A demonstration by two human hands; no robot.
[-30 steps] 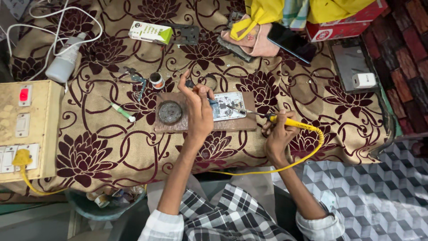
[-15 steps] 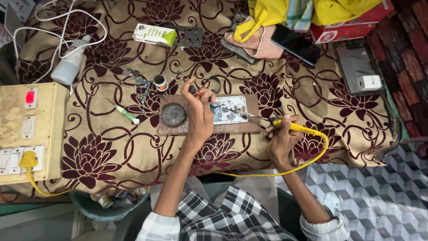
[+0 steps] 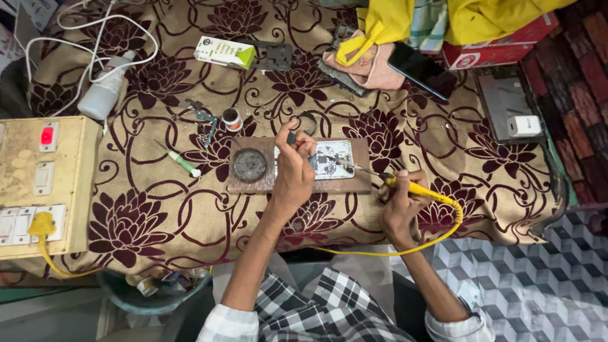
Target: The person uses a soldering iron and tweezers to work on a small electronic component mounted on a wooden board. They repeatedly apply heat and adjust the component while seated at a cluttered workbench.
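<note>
A brown board [image 3: 361, 180] lies on the floral cloth, carrying an opened phone [image 3: 334, 159] and a round dark sponge tin [image 3: 250, 164]. My left hand [image 3: 293, 171] rests over the board and pinches a small dark tool above the phone's left end. My right hand [image 3: 400, 206] grips a yellow soldering iron [image 3: 411, 187] whose metal tip reaches left to the phone. Its yellow cord [image 3: 405, 247] loops under my wrist.
A beige switchboard [image 3: 41, 183] with a yellow plug sits at the left edge. Around lie a white bottle [image 3: 104, 94], green-handled screwdriver [image 3: 180, 161], small box [image 3: 225, 52], black phone [image 3: 421, 68], grey device [image 3: 506, 104], yellow cloth [image 3: 468, 16] and a red box [image 3: 487, 47].
The view has shifted slightly. My right hand has brought the soldering iron left, so its tip now meets the phone. My left hand stays on the board.
</note>
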